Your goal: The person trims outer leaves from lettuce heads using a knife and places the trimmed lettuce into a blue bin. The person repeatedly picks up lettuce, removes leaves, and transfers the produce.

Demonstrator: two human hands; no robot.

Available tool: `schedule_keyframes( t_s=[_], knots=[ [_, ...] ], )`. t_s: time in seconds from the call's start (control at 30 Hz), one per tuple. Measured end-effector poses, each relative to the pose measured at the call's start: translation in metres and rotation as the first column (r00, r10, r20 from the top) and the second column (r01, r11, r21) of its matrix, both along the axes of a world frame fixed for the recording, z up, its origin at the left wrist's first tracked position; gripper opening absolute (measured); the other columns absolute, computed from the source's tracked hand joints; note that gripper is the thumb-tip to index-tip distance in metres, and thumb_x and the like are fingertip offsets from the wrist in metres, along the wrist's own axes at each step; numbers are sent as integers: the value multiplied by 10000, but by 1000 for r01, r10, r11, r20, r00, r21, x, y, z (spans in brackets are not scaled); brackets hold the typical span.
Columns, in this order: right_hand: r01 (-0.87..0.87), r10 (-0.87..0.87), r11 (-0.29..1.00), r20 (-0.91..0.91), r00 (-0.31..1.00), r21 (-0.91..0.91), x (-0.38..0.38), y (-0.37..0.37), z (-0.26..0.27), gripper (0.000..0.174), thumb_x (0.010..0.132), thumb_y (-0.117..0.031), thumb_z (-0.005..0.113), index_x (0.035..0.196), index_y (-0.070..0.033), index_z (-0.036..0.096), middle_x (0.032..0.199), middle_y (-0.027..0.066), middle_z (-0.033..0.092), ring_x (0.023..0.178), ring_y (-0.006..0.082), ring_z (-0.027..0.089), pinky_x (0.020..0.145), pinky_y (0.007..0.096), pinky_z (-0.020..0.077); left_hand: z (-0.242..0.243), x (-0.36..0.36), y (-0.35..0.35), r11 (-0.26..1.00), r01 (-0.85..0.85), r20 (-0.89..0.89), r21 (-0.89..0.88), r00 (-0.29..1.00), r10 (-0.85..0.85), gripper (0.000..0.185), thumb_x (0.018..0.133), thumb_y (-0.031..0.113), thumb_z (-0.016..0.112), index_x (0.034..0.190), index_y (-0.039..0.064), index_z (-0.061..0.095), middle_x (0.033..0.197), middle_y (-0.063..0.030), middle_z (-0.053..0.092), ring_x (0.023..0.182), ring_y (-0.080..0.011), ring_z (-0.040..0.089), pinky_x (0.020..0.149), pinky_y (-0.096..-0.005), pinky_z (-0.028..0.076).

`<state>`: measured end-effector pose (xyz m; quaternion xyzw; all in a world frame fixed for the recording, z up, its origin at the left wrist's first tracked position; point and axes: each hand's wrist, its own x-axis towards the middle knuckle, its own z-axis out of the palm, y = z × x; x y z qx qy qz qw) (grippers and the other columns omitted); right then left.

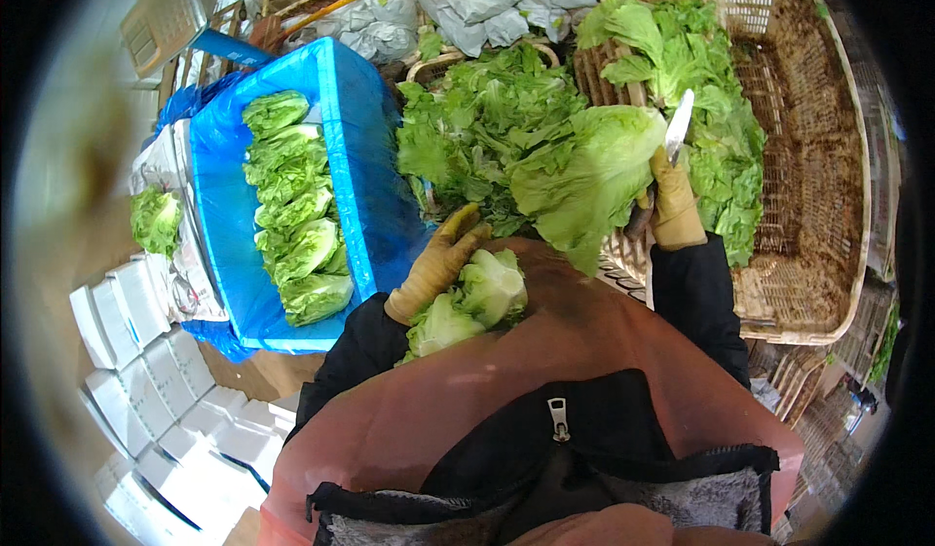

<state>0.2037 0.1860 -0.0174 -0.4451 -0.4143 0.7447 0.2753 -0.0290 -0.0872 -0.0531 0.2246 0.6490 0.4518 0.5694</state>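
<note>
My right hand [672, 199], in a yellowish glove, holds a knife [680, 124] with its blade pointing up and away. A large lettuce leaf [595, 166] hangs beside that hand; whether the fingers grip it I cannot tell. My left hand [442, 261], gloved and stained dark at the fingertips, rests by two trimmed lettuce heads [499, 288] on the lap of my reddish apron [584, 312]. Its fingers are slightly bent, and its palm side is hidden. Loose lettuce leaves [489, 122] are heaped in front of me.
A blue-lined box [347, 173] at left holds a row of lettuce heads [296, 210]. At right stands a large, dirty woven plastic basket [803, 202] with leafy lettuce [719, 159] along its near side. White foam boxes [142, 371] are at lower left; grey plastic sheeting [497, 2] lies behind.
</note>
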Motion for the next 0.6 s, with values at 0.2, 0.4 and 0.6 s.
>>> schedule_keyframes(
  t_s=[0.2,0.4,0.6],
  knots=[
    [-463,437,870,168,884,171,-61,-99,6,564,789,-151,840,1259,-38,550,1109,56,652,1020,150,604,829,301,544,17,-15,3,988,51,-453,148,891,21,593,950,302,641,1460,86,429,1464,-185,457,1357,-301,423,1114,-346,330],
    [-694,682,720,154,715,35,-108,-143,3,710,736,-269,890,1311,-24,553,1125,9,642,989,94,571,880,275,492,29,-18,-59,879,-413,836,239,548,31,648,962,297,603,1524,115,338,1562,-88,352,1433,-231,337,1189,-380,263],
    [-802,802,597,-12,597,-20,-181,-155,23,583,846,-180,786,1349,-15,541,1248,82,632,1072,131,585,928,302,488,25,-103,-149,783,-622,868,-7,385,313,631,1017,294,526,1552,107,247,1569,-80,320,1419,-198,349,1181,-360,278]
  ],
)
